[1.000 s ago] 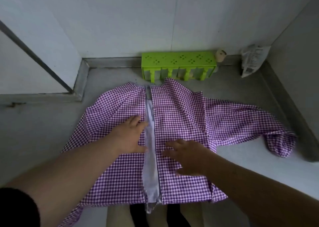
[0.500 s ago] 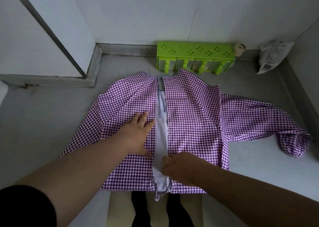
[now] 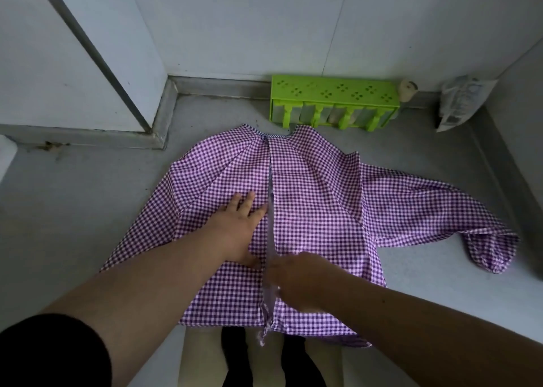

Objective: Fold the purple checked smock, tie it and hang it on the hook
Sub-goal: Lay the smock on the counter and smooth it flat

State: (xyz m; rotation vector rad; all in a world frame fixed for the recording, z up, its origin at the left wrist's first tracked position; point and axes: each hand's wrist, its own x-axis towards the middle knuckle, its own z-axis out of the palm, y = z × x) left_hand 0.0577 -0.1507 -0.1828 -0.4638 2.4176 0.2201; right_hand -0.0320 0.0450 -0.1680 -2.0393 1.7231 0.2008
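Lower centre: right hand [image 3: 296,281] pinches the smock [image 3: 317,198] edge at the middle opening (grip blurred, so partly a guess), left hand [image 3: 238,233] lies flat, fingers spread, on the left panel. Risk: pulling could bunch or skew the panels, and the sleeve [image 3: 458,222] trailing right could spoil the fold. Grey floor [image 3: 73,210]; green rack [image 3: 335,101] against the white wall [image 3: 264,19], upper centre.

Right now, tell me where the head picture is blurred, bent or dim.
Head view: the right hand is smeared by motion blur; the left hand on the smock is sharp. Wide-angle bending curves the wall edges toward the corners. Light is dim and even, with no glare and only soft shadows.
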